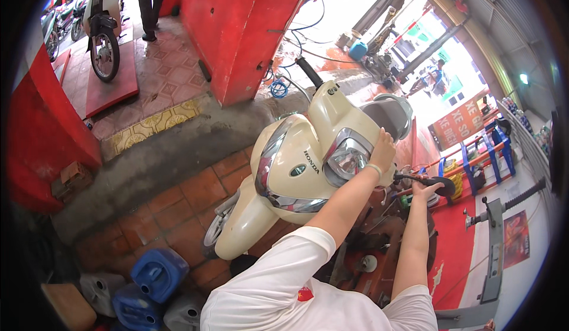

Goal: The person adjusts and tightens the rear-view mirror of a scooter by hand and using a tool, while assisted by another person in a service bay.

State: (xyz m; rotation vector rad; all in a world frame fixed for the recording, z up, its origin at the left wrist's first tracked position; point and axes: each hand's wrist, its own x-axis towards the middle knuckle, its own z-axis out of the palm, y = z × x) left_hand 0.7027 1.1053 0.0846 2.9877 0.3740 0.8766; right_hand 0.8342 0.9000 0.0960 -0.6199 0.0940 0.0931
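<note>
A cream scooter (284, 159) stands in front of me, its front wheel (220, 224) toward the lower left. My left hand (384, 152) lies on the handlebar cover beside the headlight (348, 156), fingers stretched over the edge. At the scooter's near handlebar side, my right hand (422, 190) is closed around the thin black stem of a round black mirror (444, 187); part of its grip is hidden. The far handlebar grip (309, 72) is black, and no hand touches it.
Blue and grey jerrycans (159, 274) stand at the lower left. A red pillar (243, 40) rises beyond the scooter, near a raised concrete step (160, 138). At right, a red rack (474, 159) runs along the wall. Another motorbike (104, 34) and a person (151, 2) are farther off.
</note>
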